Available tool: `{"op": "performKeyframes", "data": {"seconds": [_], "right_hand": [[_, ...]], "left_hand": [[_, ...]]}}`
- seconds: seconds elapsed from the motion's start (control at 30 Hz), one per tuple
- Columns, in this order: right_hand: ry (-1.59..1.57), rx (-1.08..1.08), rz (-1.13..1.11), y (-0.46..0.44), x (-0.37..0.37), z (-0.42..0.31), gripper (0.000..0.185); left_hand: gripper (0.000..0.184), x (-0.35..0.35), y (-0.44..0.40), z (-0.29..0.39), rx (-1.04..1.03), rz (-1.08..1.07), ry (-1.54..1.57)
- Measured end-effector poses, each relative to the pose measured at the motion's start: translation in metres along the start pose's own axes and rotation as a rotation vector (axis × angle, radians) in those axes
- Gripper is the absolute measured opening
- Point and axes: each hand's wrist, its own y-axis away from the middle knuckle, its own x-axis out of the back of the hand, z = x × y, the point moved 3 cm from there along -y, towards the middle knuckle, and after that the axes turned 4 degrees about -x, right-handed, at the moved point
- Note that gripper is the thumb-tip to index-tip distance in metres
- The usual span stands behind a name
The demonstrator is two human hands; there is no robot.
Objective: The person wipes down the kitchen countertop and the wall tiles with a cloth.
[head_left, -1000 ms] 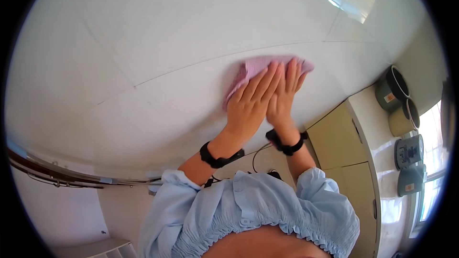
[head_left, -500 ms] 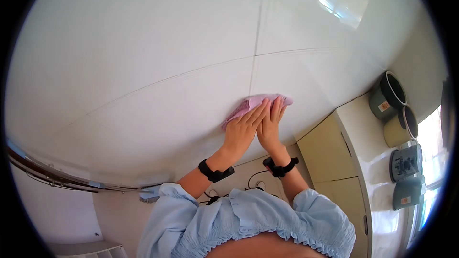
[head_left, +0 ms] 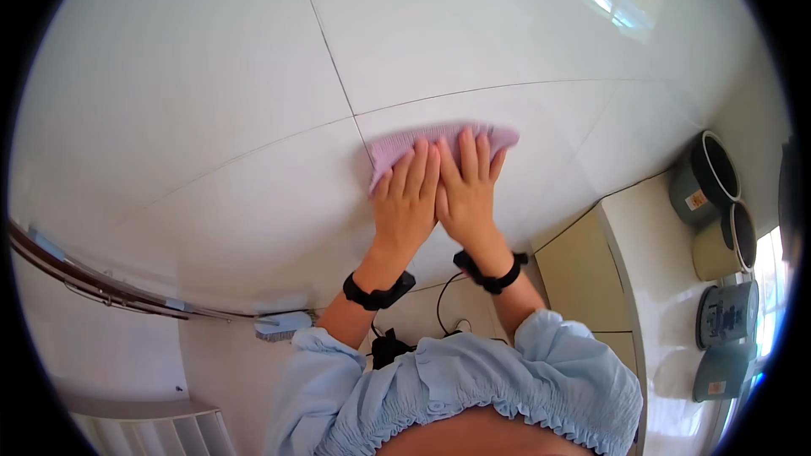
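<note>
A pinkish-purple cleaning cloth (head_left: 411, 137) is spread against a glossy white tiled wall (head_left: 228, 59), just below a horizontal joint line. My left hand (head_left: 407, 198) lies flat over the cloth's left and middle part, fingers stretched upward. Beside it, my right hand (head_left: 467, 186) presses on the right part with its fingers spread. The two hands touch along their inner edges, near the thumbs. Neither hand is closed around the cloth; their palms face the wall. Each wrist wears a black strap with a small device.
On the right, a white counter (head_left: 638, 245) over cream cabinets (head_left: 583, 270) holds a dark green bin (head_left: 697, 190), a cream bin (head_left: 714, 249) and other green containers. A rail (head_left: 101, 291) and a brush (head_left: 285, 326) are at lower left. A white slatted unit (head_left: 152, 431) stands below.
Both hands and the cloth have moved up and left across the tiles, nearer the joint line. The cloth is spread wider, my fingers are further apart, and the view has shifted.
</note>
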Motion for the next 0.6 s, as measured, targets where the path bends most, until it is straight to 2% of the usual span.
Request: {"op": "performKeyframes", "data": {"seconds": [0.03,0.1,0.2,0.27,0.33,0.4,0.47,0.6], "right_hand": [[0.015,-0.017,-0.046,0.033,-0.017,0.009,0.044],[0.038,0.002,-0.145,0.079,-0.036,0.031,0.042],[0.048,0.094,-0.277,0.11,-0.032,0.054,0.042],[0.038,0.163,-0.308,0.095,-0.024,0.065,0.044],[0.06,0.195,-0.215,0.062,-0.008,0.066,0.049],[0.05,0.226,-0.129,0.01,0.02,0.057,0.053],[0.0,0.231,-0.018,-0.04,0.049,0.042,0.053],[0.027,0.255,0.189,-0.061,0.054,0.043,0.047]], "left_hand": [[0.05,-0.011,0.029,0.009,-0.045,-0.053,0.015],[0.046,-0.034,0.086,0.037,0.044,-0.159,0.095],[0.047,-0.039,0.105,0.066,0.165,-0.254,0.185],[0.049,-0.04,0.095,0.068,0.188,-0.215,0.202],[0.05,-0.031,0.063,0.062,0.163,-0.149,0.213],[0.06,-0.019,0.015,0.045,0.115,-0.042,0.235],[0.06,0.008,-0.039,0.03,0.113,-0.015,0.175],[0.058,0.008,-0.064,0.028,0.122,0.162,0.071]]}}
